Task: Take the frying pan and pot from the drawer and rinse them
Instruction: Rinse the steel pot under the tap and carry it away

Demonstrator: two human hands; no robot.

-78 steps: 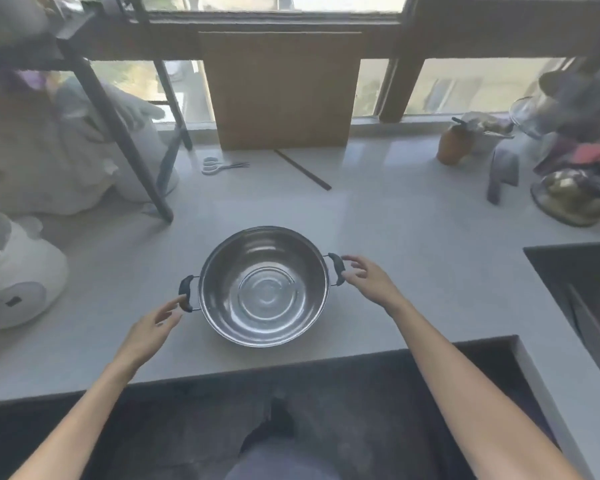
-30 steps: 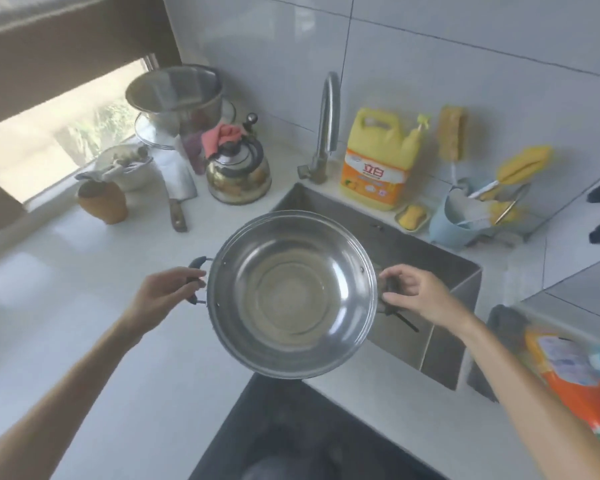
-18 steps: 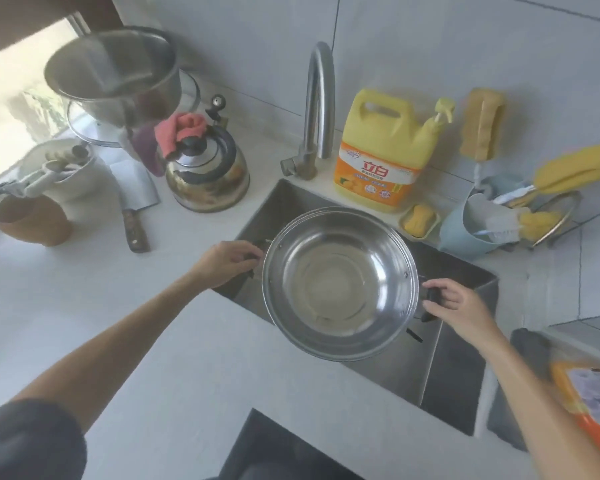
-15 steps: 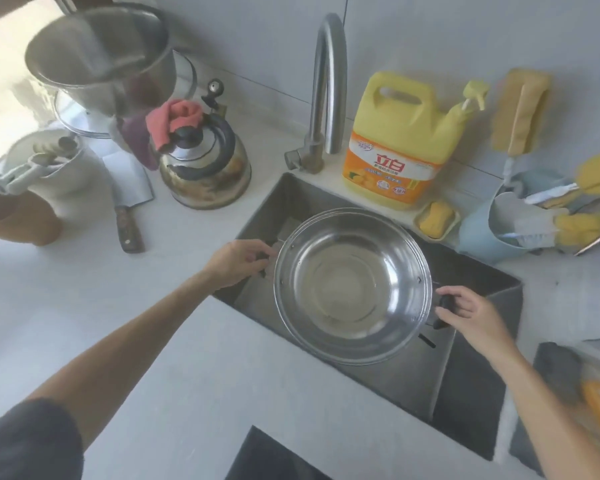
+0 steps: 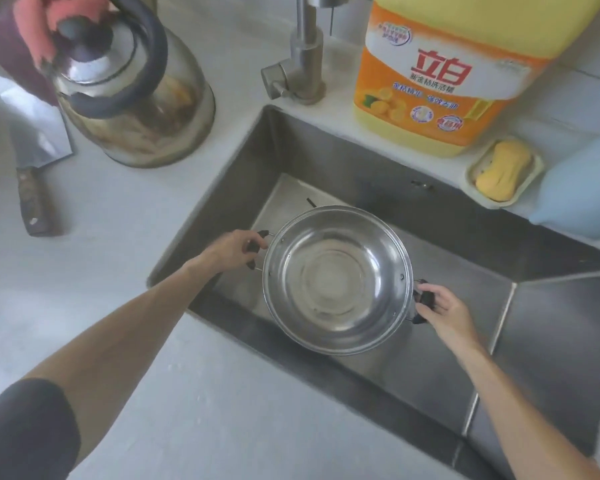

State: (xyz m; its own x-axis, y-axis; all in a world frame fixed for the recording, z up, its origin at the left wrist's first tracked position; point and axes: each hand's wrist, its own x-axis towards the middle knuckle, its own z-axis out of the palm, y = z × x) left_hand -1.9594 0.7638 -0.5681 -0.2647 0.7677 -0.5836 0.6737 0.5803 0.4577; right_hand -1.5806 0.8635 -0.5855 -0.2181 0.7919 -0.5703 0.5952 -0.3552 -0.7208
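A shiny steel pot [image 5: 336, 282] with two black side handles sits low inside the steel sink [image 5: 326, 157], mouth up and empty. My left hand [image 5: 234, 249] grips its left handle. On the opposite side, my right hand [image 5: 444, 306] closes around the right handle. The tap base [image 5: 300, 76] stands at the sink's back edge, its spout out of view. No frying pan is in view.
A steel kettle [image 5: 132, 95] with a pink cloth on its lid stands left of the sink, with a cleaver [image 5: 32, 168] beside it. A yellow detergent jug [image 5: 440, 74], a soap dish with yellow soap [image 5: 504, 171] and a blue container [image 5: 582, 192] line the back right.
I lifted the pot from the counter by both handles, carried it to the sink and lowered it down into the basin. The view has moved closer over the sink.
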